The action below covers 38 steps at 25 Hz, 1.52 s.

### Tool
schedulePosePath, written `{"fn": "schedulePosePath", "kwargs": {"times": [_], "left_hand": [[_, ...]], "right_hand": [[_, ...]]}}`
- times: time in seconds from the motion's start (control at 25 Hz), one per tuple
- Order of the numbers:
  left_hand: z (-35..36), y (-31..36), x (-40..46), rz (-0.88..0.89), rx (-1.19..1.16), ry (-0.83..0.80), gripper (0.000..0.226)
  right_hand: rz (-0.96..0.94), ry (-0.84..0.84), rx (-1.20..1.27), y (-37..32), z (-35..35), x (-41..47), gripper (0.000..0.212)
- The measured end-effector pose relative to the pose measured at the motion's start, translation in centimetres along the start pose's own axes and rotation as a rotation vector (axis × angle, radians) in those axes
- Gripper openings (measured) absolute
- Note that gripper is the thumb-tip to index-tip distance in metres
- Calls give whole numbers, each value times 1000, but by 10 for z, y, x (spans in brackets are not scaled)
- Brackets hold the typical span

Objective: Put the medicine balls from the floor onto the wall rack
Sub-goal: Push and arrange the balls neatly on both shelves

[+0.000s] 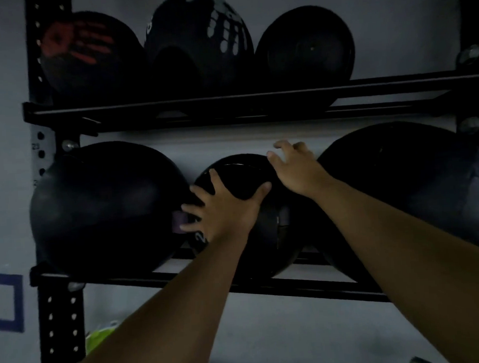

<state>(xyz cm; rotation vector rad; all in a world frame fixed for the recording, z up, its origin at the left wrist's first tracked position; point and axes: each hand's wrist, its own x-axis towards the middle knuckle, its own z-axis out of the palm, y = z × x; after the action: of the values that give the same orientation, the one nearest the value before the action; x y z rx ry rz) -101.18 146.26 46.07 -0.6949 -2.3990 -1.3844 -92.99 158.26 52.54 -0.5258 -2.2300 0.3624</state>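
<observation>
The left hand (223,207) is spread flat against the small medicine ball (245,217); the right hand (296,167) is splayed over its top right, fingers lifted. The ball is seated on the lower rails (121,279), wedged between two larger balls (103,208). If released unsettled, it could roll forward off the rails.

Both bare forearms reach up and forward toward the middle ball (251,208) on the lower shelf. The left hand (226,209) lies flat on that ball's front, fingers spread wide, thumb stretched to its right. The right hand (296,167) rests at the ball's upper right edge, palm down, fingers loosely curled and parted above it.
</observation>
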Motion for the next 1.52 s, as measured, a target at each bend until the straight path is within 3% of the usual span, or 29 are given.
{"fn": "schedulePosePath", "kwargs": {"times": [0.12,0.2,0.28,0.36,0.44,0.52,0.6,0.68,0.88,1.0,1.08,1.24,1.4,1.52], "left_hand": [[9,-7,6,16,-94,-35,129],[12,-18,16,57,-94,2,126],[2,-40,37,101,-130,-15,121],[-19,-68,67,183,-314,-148,114],[-35,-87,85,204,-484,-262,108],[-30,-89,80,193,-545,-214,117],[-12,-83,61,216,-528,-97,110],[0,-82,55,212,-506,23,97],[-17,-88,98,263,-626,-165,71],[-20,-80,102,271,-564,-173,60],[-16,-65,95,231,-484,-124,62],[-10,-60,80,265,-399,20,66],[-19,-69,98,331,-412,-68,58],[-22,-71,100,348,-402,-118,61]], "right_hand": [[219,-69,131,2,24,10,76],[285,-20,190,-1,38,7,83],[293,38,112,-14,51,2,87],[264,80,-75,-30,59,-6,93],[210,154,-136,-30,53,-8,88],[192,138,29,-18,42,1,74],[182,32,177,-9,37,6,77],[176,29,230,-7,44,9,87],[249,69,23,-12,56,2,91],[84,149,-171,-13,57,5,82],[-41,130,-104,-8,57,12,69],[57,108,1,-14,66,10,65],[89,137,-109,-28,74,-3,79],[79,160,-110,-26,74,-6,79]]}}
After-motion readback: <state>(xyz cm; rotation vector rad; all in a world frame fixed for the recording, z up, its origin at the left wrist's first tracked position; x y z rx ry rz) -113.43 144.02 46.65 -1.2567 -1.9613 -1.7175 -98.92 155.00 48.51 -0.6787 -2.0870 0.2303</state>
